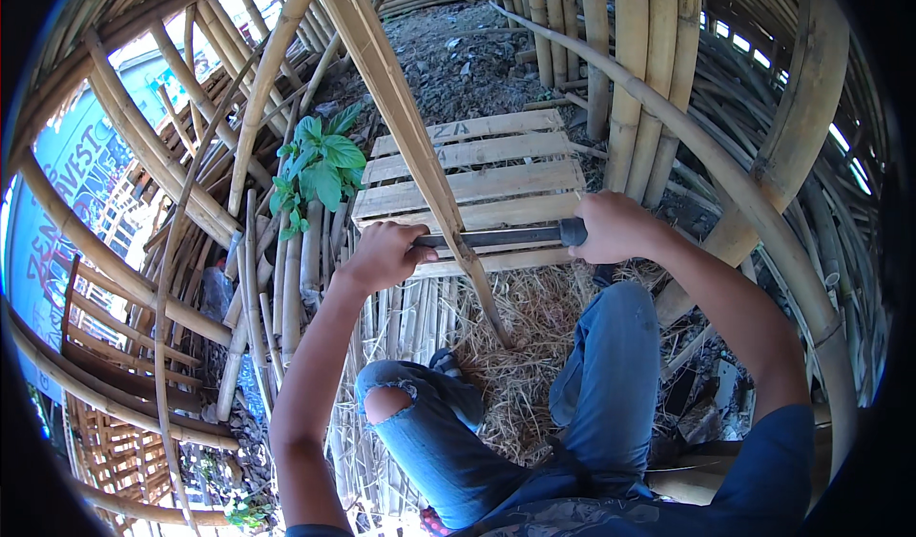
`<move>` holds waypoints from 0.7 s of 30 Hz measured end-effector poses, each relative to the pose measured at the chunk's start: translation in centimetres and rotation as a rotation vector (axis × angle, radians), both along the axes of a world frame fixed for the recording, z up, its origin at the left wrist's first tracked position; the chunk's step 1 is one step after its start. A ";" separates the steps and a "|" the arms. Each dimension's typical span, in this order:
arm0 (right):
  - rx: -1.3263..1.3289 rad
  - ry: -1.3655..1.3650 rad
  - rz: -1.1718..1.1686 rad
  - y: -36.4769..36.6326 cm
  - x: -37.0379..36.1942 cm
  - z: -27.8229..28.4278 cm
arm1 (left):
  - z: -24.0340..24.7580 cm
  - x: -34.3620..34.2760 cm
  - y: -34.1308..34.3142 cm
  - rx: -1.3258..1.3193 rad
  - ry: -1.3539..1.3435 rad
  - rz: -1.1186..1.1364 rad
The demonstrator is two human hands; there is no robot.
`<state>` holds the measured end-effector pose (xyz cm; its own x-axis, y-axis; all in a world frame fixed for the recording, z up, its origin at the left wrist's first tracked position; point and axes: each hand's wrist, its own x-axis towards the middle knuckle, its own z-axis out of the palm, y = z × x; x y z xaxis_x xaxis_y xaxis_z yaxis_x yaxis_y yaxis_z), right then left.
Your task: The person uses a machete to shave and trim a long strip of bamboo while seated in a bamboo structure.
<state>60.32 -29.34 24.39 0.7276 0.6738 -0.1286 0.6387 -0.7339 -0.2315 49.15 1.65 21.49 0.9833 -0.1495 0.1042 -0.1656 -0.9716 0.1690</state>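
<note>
Both hands grip a drawknife (506,238), a long dark straight blade held level in front of me. My left hand (382,255) is closed round its left end, and my right hand (615,229) round the black handle end on the right. Slanting between my hands is a long split bamboo pole (405,107), running from the top of the view down to the straw between my feet. The blade meets this pole at about its lower third; at the crossing, the exact contact is hard to make out.
Behind the blade lies a slatted wooden crate (487,182). Straw and shavings (515,384) cover the ground between my bent knees. A leafy green plant (320,163) grows at the left beside cut bamboo. Bamboo posts (658,79) and a long curved pole (706,146) stand on the right.
</note>
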 end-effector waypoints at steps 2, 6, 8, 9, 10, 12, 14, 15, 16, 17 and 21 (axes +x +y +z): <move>-0.006 -0.039 -0.021 0.1 -0.5 -0.1 | -0.2 0.3 0.1 -0.020 -0.069 -0.015; 0.014 -0.116 -0.080 0.0 -1.7 -0.5 | -1.9 1.7 1.4 -0.031 -0.146 -0.094; 0.010 -0.108 -0.084 0.1 -2.3 -0.2 | -2.3 2.1 1.9 -0.044 -0.228 -0.157; 0.003 -0.106 -0.085 0.1 -2.6 -0.1 | -2.4 2.1 2.2 -0.039 -0.221 -0.157; 0.003 -0.102 -0.090 -0.1 -2.7 -0.3 | -2.3 2.3 1.9 -0.035 -0.242 -0.162; 0.059 -0.144 -0.080 -0.4 -2.9 -0.6 | -2.0 2.3 1.5 -0.024 -0.214 -0.133; 0.045 -0.141 -0.093 -0.4 -2.8 -0.8 | -1.7 2.5 1.3 -0.003 -0.206 -0.130; 0.030 -0.140 -0.101 -0.4 -2.8 -0.8 | -1.6 2.6 1.2 0.017 -0.200 -0.123; 0.032 -0.137 -0.103 -0.4 -2.8 -0.8 | -1.5 2.6 1.1 0.018 -0.197 -0.124; 0.030 -0.137 -0.107 -0.3 -2.8 -0.8 | -1.4 2.6 1.0 0.018 -0.193 -0.125; 0.054 -0.147 -0.119 0.0 -2.7 -1.2 | -1.2 3.2 1.5 0.090 -0.166 -0.101</move>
<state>57.62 -29.39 23.24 0.8111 0.5846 0.0189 0.5777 -0.7954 -0.1832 52.39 3.11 20.30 0.9332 -0.2625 0.2453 -0.2814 -0.9585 0.0448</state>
